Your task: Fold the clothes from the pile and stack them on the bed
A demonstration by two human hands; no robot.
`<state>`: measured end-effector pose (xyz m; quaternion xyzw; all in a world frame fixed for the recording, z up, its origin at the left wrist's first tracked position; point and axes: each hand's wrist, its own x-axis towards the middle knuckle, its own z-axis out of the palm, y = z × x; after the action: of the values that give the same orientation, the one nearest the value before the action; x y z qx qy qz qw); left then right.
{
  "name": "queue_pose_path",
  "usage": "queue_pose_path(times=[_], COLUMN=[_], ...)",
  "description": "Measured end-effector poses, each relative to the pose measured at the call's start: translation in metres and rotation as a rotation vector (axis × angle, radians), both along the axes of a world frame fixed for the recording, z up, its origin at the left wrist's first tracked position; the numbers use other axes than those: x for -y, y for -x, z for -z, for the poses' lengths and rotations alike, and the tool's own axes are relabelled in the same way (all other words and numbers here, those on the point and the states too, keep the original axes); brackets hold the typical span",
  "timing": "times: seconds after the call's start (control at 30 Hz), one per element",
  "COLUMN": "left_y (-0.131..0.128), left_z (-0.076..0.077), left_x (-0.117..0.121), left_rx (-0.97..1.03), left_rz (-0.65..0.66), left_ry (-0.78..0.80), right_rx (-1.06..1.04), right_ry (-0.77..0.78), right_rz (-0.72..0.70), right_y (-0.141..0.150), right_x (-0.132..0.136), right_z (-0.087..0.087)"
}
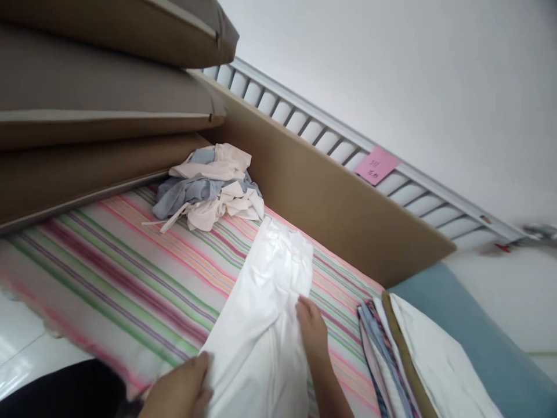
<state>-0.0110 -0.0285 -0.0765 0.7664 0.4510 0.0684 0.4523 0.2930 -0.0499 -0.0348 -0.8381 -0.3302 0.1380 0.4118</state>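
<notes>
Fingers of the right hand (313, 332) curl in, grasping the right edge of a white garment (265, 325); those of the left hand (180, 388) meet its left edge, too blurred to tell whether they grip. Stretched from near to far, the garment lies over a striped sheet (143, 261). Crumpled clothes (213, 188) sit just beyond its far end, to the left, and folded clothes (439, 354) are stacked at near right.
</notes>
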Motion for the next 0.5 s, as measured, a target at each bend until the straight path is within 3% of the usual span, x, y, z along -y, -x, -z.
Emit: queue_pose_path(times=[0.1, 0.2, 0.3, 0.4, 0.5], left_y=[0.012, 0.037, 0.058, 0.063, 0.055], left_z=[-0.005, -0.002, 0.008, 0.014, 0.010], left_x=[-0.004, -0.010, -0.007, 0.009, 0.028], left_rx=[0.134, 0.307, 0.377, 0.385, 0.395], left_rz=[-0.124, -0.297, -0.423, -0.457, -0.499], left_ry=[-0.178, -0.201, -0.054, 0.192, 0.384], right_rx=[-0.500, -0.752, -0.835, -0.893, -0.927], right_ry=[-0.161, -0.196, -0.175, -0.132, -0.063], right_rz=[0.234, 0.334, 0.328, 0.242, 0.144], right_y=[0.016, 0.038, 0.063, 0.083, 0.096], right_x=[0.112, 0.180, 0.202, 0.200, 0.193], right_z=[0.029, 0.047, 0.036, 0.013, 0.011])
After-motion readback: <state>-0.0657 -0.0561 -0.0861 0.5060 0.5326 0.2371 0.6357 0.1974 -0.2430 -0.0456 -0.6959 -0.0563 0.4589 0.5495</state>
